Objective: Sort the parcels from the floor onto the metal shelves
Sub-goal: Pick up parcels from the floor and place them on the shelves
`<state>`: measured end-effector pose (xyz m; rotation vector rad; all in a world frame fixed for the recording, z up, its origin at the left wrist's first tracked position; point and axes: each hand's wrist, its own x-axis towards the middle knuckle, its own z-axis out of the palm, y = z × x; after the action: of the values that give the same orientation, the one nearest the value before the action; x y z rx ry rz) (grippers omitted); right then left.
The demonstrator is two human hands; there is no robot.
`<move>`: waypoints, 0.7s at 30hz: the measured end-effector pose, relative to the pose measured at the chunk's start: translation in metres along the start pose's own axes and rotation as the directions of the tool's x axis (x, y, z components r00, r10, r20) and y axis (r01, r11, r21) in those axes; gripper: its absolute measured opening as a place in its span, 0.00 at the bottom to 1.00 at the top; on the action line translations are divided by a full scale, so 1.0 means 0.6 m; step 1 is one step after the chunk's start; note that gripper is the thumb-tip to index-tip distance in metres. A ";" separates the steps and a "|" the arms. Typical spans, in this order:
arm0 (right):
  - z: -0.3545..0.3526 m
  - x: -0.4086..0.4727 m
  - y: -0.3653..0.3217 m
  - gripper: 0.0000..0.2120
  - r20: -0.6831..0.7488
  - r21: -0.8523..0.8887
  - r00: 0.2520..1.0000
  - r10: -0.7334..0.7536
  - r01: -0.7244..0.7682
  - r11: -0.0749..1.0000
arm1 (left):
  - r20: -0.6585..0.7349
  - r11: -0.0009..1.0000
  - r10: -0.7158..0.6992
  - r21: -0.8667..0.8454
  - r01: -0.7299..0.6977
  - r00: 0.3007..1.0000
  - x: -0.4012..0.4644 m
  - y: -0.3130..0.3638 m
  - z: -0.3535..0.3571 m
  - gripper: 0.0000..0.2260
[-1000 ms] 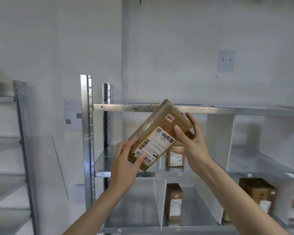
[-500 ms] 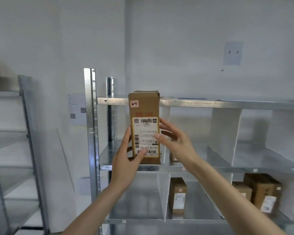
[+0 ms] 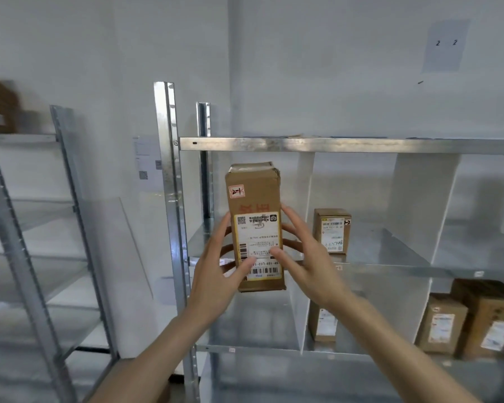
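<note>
A tall brown cardboard parcel (image 3: 255,199) with a white shipping label and a small red-edged sticker stands upright at the front left of the middle metal shelf (image 3: 390,267). My left hand (image 3: 216,277) grips its lower left side, thumb across the label. My right hand (image 3: 306,257) holds the right side, thumb on the label and fingers behind. The parcel's base sits near the shelf's front edge; whether it rests on the shelf I cannot tell.
A white divider (image 3: 303,199) stands right of the parcel, and a small box (image 3: 332,231) sits beyond it. Lower shelf holds a small box (image 3: 322,324) and two boxes (image 3: 472,324) at right. A steel upright (image 3: 169,199) stands left; another rack (image 3: 41,228) is further left.
The parcel went from tilted to upright and moved in under the top shelf rail into the middle shelf's left bay. Both hands stayed on it.
</note>
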<state>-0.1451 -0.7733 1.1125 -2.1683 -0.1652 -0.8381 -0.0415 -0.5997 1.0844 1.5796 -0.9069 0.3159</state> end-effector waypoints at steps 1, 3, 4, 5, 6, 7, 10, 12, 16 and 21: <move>0.009 -0.004 0.010 0.37 0.025 -0.028 1.000 0.000 0.001 1.000 | 0.007 1.000 -0.013 0.014 0.013 1.000 -0.007 -0.013 0.001 0.41; 0.031 -0.014 0.035 0.39 0.074 -0.101 0.997 0.004 0.004 0.995 | 0.015 0.998 -0.045 0.036 0.044 0.999 -0.023 -0.045 0.003 0.44; 0.043 -0.020 0.049 0.41 0.096 -0.139 0.995 0.008 0.005 0.990 | 0.015 0.998 -0.055 0.043 0.054 0.998 -0.031 -0.063 0.002 0.45; 0.057 -0.025 0.066 0.44 0.116 -0.174 0.993 0.015 0.005 0.985 | 0.019 0.997 -0.063 0.046 0.062 0.998 -0.039 -0.081 0.002 0.45; 0.072 -0.030 0.083 0.46 0.135 -0.200 0.991 0.024 0.003 0.980 | 0.026 0.996 -0.075 0.045 0.074 0.997 -0.047 -0.101 0.001 0.45; 0.089 -0.034 0.102 0.49 0.156 -0.214 0.987 0.034 0.000 0.977 | 0.037 0.995 -0.093 0.044 0.091 0.995 -0.054 -0.123 -0.001 0.46; 0.144 -0.046 0.162 0.51 0.204 -0.226 0.978 0.042 0.005 0.974 | 0.079 0.985 -0.163 0.073 0.157 0.983 -0.073 -0.194 -0.004 0.47; 0.181 -0.051 0.205 0.50 0.218 -0.228 0.975 0.043 0.008 0.974 | 0.105 0.975 -0.203 0.113 0.191 0.974 -0.084 -0.248 -0.006 0.48; 0.262 -0.064 0.292 0.47 0.214 -0.229 0.976 0.038 0.012 0.973 | 0.122 0.958 -0.261 0.152 0.242 0.958 -0.106 -0.354 -0.007 0.48; 0.374 -0.078 0.411 0.47 0.144 -0.252 0.989 0.044 -0.007 0.968 | 0.169 0.949 -0.296 0.163 0.270 0.940 -0.123 -0.501 0.000 0.47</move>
<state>0.0261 -0.7729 0.8225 -2.4672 -0.1099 -0.7140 0.1200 -0.5818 0.8208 1.8672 -0.8009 0.0210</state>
